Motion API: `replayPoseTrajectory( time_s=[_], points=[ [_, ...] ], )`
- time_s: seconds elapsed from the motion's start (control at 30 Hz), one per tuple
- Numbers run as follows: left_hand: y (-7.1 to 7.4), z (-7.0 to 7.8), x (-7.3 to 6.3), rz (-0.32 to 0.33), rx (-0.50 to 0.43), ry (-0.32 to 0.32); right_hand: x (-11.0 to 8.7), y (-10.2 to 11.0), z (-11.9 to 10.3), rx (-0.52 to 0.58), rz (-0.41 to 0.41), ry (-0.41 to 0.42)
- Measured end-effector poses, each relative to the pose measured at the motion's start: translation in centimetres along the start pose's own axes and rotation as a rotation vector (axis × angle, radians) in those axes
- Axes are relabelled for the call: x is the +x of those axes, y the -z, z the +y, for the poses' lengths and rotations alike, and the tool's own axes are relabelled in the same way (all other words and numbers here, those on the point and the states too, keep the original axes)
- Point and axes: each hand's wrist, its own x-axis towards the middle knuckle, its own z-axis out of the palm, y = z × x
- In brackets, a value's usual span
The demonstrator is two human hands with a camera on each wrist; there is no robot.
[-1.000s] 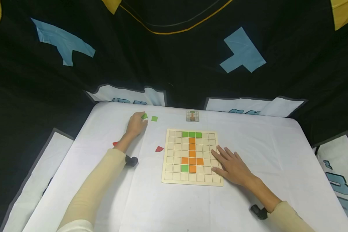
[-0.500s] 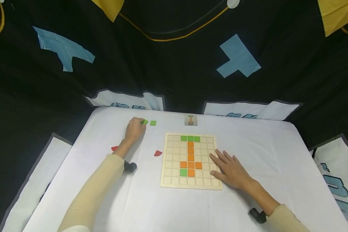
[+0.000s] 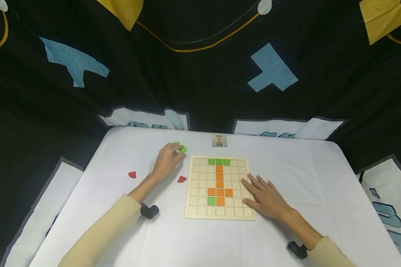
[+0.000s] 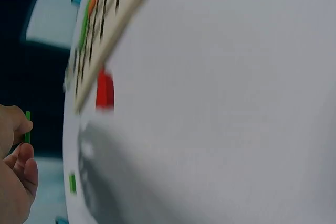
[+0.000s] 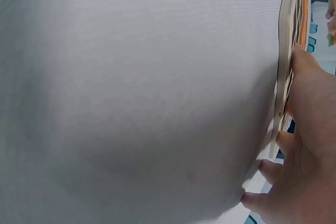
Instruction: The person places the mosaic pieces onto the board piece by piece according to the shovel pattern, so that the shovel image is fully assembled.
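- Closest to the camera: tan sleeves (image 3: 329, 252), with a black wrist gadget (image 3: 297, 250) by the right wrist and another black thing (image 3: 149, 211) by the left one. All of it is over a white tablecloth (image 3: 200, 244).
- Right hand (image 3: 270, 198): flat-ish, fingers spread, not gripping anything. Thumb and index fingertip rest on the right side of the board, the outer fingers reach past its edge.
- Wooden board (image 3: 200, 211): square grid lying flat. Orange tiles (image 3: 219, 183) make a column with one more on each side near the bottom. One green square (image 3: 211, 201) touches the lowest orange, three green squares (image 3: 219, 162) cap the top.
- Two red wedges: one (image 3: 182, 179) just left of the board, the other (image 3: 131, 174) farther left.
- Left hand (image 3: 168, 160): thumb and fingers pinching a green tile (image 3: 183, 149), held up in the air near the board's far left corner.
- Loose green tile (image 3: 176, 143) on the cloth, mostly hidden behind that hand.
- Small picture card (image 3: 219, 141) near the table's far edge, then a black curtain (image 3: 194, 81) with blue patches.
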Motion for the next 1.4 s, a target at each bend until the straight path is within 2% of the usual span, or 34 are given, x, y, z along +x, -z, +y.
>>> replayPoseTrajectory(
  time_s=[0.13,0.3,0.5,0.6,0.77,1.03,1.4],
  points=[
    [-1.1,2.3,-1.5,-0.06,-0.031,-0.071,-0.2,-0.1,0.0,0.0,-0.004,0.0],
    [-2.6,5.0,-3.1,-0.152,-0.115,-0.151,-0.3,-0.2,0.2,-0.007,-0.012,-0.008],
    [-4.3,7.2,-4.9,-0.246,-0.189,-0.261,-0.3,-0.3,0.2,-0.006,-0.008,-0.006],
    [-5.0,8.1,-5.7,-0.289,-0.193,-0.305,-0.4,-0.3,0.2,-0.005,-0.003,-0.005],
    [-5.9,9.1,-6.8,-0.371,-0.161,-0.339,-0.3,-0.4,0.3,-0.004,-0.013,-0.01],
    [-6.9,9.8,-8.2,-0.493,-0.161,-0.319,0.2,-0.4,0.3,-0.014,-0.026,-0.003],
    [-7.3,10.0,-8.6,-0.559,-0.032,-0.394,0.2,-0.1,0.2,-0.008,-0.006,0.016]
  ],
)
